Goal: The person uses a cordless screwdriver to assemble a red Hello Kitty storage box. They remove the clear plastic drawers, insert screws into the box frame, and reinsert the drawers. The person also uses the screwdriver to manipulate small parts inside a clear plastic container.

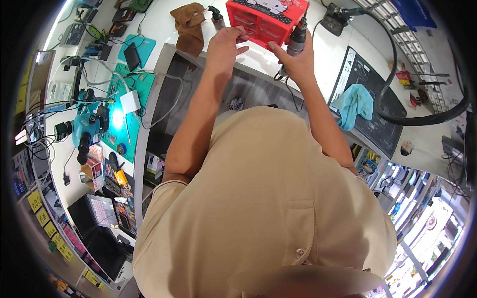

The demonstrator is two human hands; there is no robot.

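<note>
A small red drawer box (272, 39) with a cartoon print on its top and see-through drawer fronts stands on the white tabletop at the far side. My left hand (225, 45) is at its left front, fingertips against or just before a drawer, fingers partly bent and apart; I see nothing held in them. Over the box's right front corner, my right hand (301, 62) is closed around a grey and black corded hand tool (297, 39), its dark tip pointing away from me. Its cord hangs below the table edge.
Left of the box lie a brown cloth (189, 27) and a small dark bottle (216, 19). A blue-green microscope (85, 126) stands by a green mat (130, 144). At right are a black mat (385, 129), a light-blue cloth (355, 104) and a thick black hose (422, 120).
</note>
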